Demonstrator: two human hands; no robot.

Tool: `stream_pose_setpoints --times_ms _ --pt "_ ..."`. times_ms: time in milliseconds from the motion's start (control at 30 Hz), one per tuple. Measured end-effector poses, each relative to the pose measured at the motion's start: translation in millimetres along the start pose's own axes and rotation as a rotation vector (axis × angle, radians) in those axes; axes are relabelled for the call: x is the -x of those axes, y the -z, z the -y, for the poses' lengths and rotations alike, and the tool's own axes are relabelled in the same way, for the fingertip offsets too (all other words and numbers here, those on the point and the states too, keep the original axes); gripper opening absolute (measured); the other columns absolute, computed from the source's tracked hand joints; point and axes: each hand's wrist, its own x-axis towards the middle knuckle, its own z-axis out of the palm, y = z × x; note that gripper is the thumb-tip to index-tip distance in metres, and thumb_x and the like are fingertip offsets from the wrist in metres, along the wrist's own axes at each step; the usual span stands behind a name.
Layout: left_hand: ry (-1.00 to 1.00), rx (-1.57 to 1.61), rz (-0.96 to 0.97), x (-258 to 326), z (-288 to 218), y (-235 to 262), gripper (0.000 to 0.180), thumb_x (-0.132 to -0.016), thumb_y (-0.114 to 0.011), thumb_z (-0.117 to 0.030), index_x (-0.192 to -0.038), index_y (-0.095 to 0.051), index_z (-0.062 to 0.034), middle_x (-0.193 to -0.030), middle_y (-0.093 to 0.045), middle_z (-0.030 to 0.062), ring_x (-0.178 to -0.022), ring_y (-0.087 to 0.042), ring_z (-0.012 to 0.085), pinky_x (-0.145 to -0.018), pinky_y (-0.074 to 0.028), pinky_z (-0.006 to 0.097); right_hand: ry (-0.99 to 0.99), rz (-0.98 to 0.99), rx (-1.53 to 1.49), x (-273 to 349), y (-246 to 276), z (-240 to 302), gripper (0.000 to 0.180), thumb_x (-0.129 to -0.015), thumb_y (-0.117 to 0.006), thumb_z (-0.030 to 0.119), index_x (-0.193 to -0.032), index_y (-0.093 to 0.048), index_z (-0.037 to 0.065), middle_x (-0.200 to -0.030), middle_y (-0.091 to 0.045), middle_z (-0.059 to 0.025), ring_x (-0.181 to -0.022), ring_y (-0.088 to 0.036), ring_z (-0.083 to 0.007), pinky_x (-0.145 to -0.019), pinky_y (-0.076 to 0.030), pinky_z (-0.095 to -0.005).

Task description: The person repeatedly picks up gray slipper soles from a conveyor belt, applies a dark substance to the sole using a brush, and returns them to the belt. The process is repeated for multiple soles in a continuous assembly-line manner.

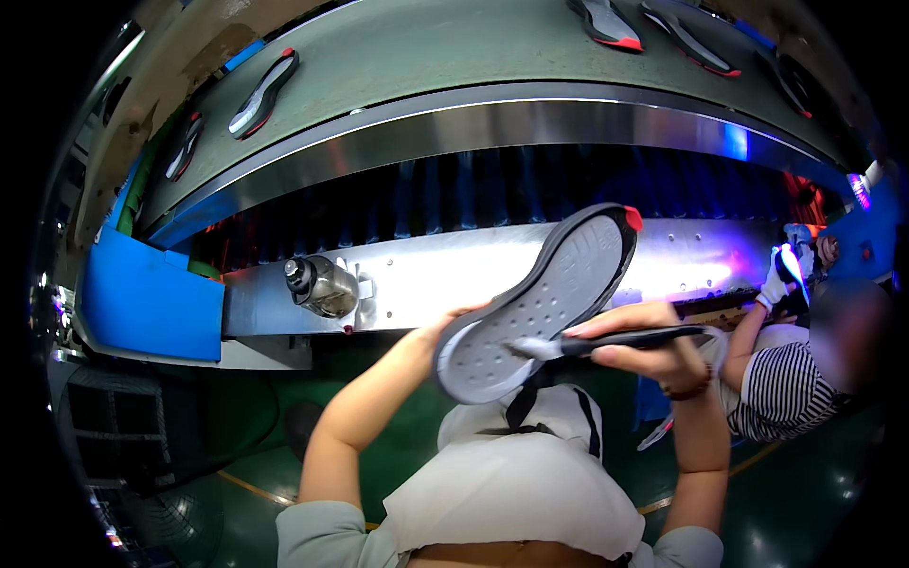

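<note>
Left hand: closed on grey sole, gripping its lower rim from the left, fingers mostly hidden behind it; sole held in the air in front of the chest, tilted, tread facing up, red tip at upper right. Right hand: closed around dark brush, handle lying across the fingers, pale bristle end touching the sole's lower half. Behind the sole: steel bench with metal canister at left, blue panel beyond it. Above: curved grey conveyor carrying more soles, red-tipped, well apart. At right: co-worker in striped top, gloved hand raised near a purple light. Below: white apron, green floor
</note>
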Motion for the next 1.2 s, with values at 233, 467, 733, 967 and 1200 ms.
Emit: stream_pose_setpoints --times_ms 233,467,733,967,1200 --pt "-0.112 0.034 -0.054 -18.2 14.6 -3.8 0.040 -0.086 -0.044 -0.029 -0.114 -0.051 -0.0010 -0.110 -0.057 0.0166 -0.093 -0.059 0.0288 -0.084 -0.047 0.042 -0.081 -0.665 0.021 -8.8 23.5 -77.3 0.012 -0.079 -0.059 0.005 -0.089 -0.065 0.000 -0.073 -0.063 -0.0040 -0.058 -0.055 -0.0075 -0.055 -0.045 -0.0194" --pt "-0.216 0.025 -0.009 -13.7 15.5 32.5 0.039 -0.084 -0.047 -0.029 -0.112 -0.054 -0.0025 -0.110 -0.058 0.0132 -0.095 -0.058 0.0260 -0.088 -0.044 0.040 -0.222 -0.457 -0.306 7.4 -42.0 -42.5 0.011 -0.076 -0.062 0.006 -0.085 -0.062 0.000 -0.077 -0.062 -0.0087 -0.059 -0.056 -0.0107 -0.058 -0.044 -0.0197" --pt "-0.588 -0.403 0.469 30.3 -91.6 -67.6 0.071 -0.078 -0.040 -0.054 -0.126 -0.039 -0.0014 -0.112 -0.046 0.0307 -0.093 -0.053 0.0419 -0.078 -0.044 0.050 0.313 -0.869 -1.040 95.1 -2.2 -86.7 0.023 -0.085 -0.055 0.022 -0.094 -0.050 0.002 -0.092 -0.054 -0.0126 -0.040 -0.035 -0.0101 -0.044 -0.028 -0.0221" --pt "-0.958 0.423 0.583 -16.7 -284.4 -121.0 0.079 -0.080 -0.031 -0.063 -0.138 -0.010 -0.0127 -0.142 -0.012 0.0134 -0.128 -0.018 0.0402 -0.098 -0.024 0.059 0.168 -0.886 -1.135 85.4 -43.3 -95.8 0.019 -0.086 -0.053 0.016 -0.097 -0.055 0.001 -0.101 -0.060 -0.0181 -0.044 -0.041 -0.0097 -0.050 -0.038 -0.0216" --pt "-1.158 -0.139 0.137 -56.0 -288.7 -135.7 0.079 -0.083 -0.031 -0.061 -0.138 -0.006 -0.0110 -0.143 -0.006 0.0153 -0.128 -0.020 0.0383 -0.101 -0.020 0.055 0.105 -0.947 -1.145 101.5 -53.5 -104.7 0.018 -0.087 -0.050 0.014 -0.096 -0.055 0.000 -0.102 -0.059 -0.0186 -0.046 -0.043 -0.0093 -0.048 -0.034 -0.0221"
